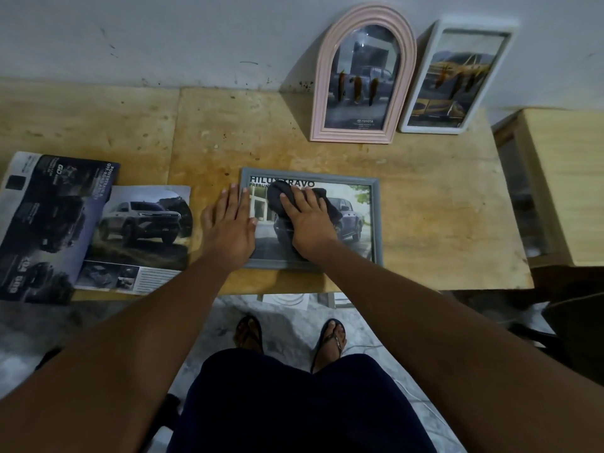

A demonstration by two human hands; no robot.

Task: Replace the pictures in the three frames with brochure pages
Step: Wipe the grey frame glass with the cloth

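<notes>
TOYOTA: pink frame (351, 135), HILU: grey frame (378, 223)

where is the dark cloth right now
In the head view, the dark cloth lies on the grey frame in the middle of the table, under the right hand.

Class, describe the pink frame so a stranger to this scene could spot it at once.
Look at the wooden table against the pale wall. Two frames stand at its back, leaning on the wall. Take the pink frame, left of the pair, with an arched top; the white frame beside it is rectangular.
</notes>
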